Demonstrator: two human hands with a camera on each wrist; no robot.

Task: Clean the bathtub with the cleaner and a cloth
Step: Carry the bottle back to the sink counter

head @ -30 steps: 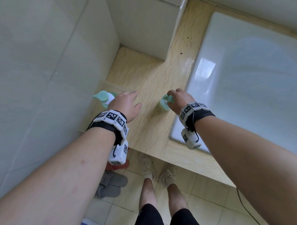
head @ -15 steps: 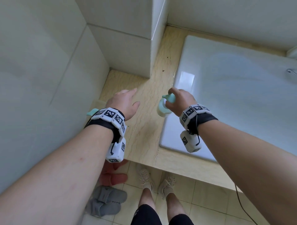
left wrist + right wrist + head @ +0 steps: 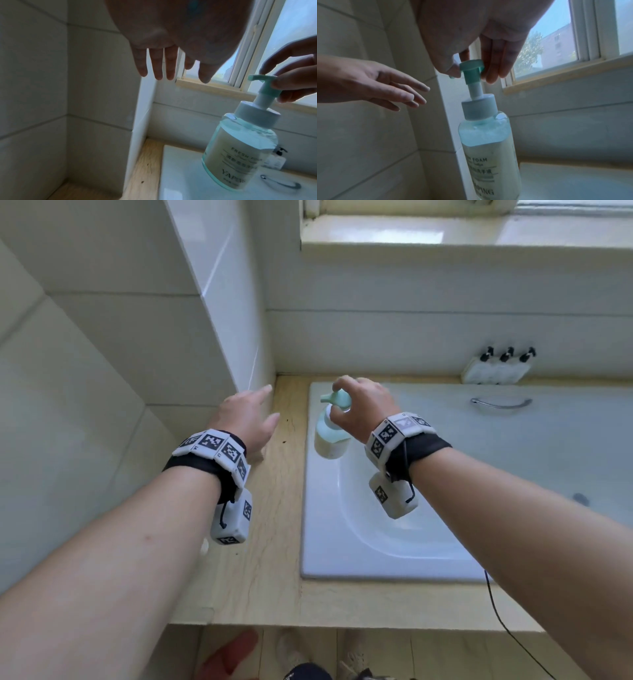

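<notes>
A clear cleaner bottle with a teal pump head hangs in the air over the near-left corner of the white bathtub. My right hand pinches the pump head from above, and the bottle dangles slightly tilted below it. My left hand hovers over the beige ledge to the left of the bottle, fingers straight and spread, holding nothing. No cloth is in view.
A tiled pillar stands close behind my left hand. Three small dark-capped bottles sit on the far ledge, above a chrome grab handle. A window sill runs along the back wall. A black cable hangs over the front ledge.
My right hand has lifted the cleaner bottle off the ledge and carried it right, over the tub's corner. My left hand rose and moved forward, still empty. The view tilted up toward the window.
</notes>
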